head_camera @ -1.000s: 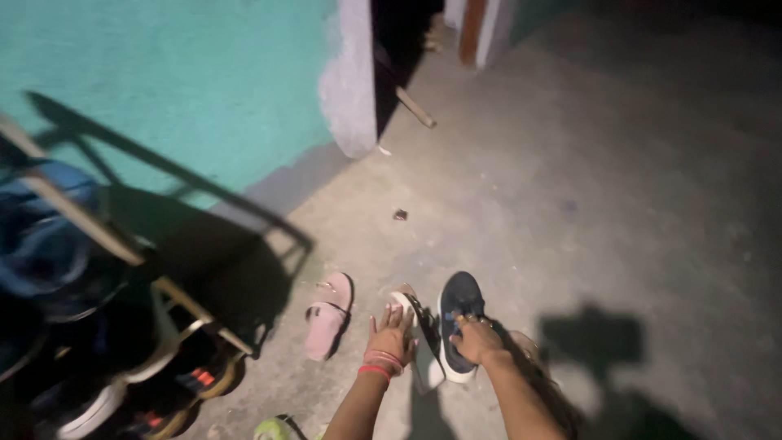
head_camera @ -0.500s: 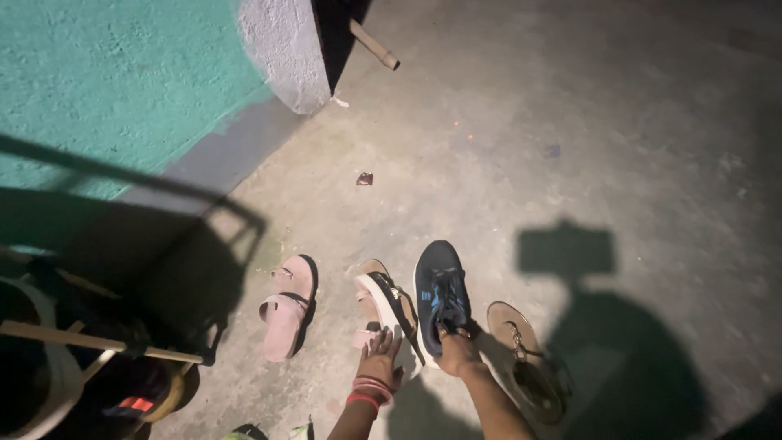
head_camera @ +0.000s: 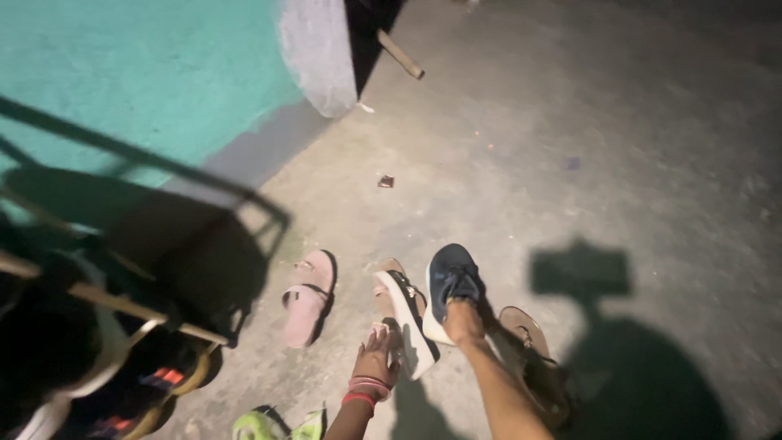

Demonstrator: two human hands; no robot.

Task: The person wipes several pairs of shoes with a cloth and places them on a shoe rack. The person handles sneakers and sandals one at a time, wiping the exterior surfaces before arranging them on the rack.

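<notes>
Right hand [head_camera: 463,319] clasps the dark navy sneaker [head_camera: 450,281] at its heel end, fingers closed over the collar; toe points away from the person. Sneaker has a pale sole edge and dark laces, and sits tilted, heel raised off the concrete floor [head_camera: 570,147]. Left hand [head_camera: 376,358], with red and pink bangles at the wrist, grips the white platform sandal [head_camera: 406,322] with a black strap; this sandal is turned on its side, sole edge up, touching the sneaker's left flank.

Surroundings: pink slide sandal [head_camera: 308,298] lies flat to the left, apart from the held pair. Tan sandal [head_camera: 533,358] lies just right of the right forearm. Shoe rack [head_camera: 98,326] with stacked footwear fills the lower left, near the turquoise wall [head_camera: 147,73]. Floor ahead and to the right is broad, open concrete, with one small scrap [head_camera: 386,181] lying well beyond the shoes
</notes>
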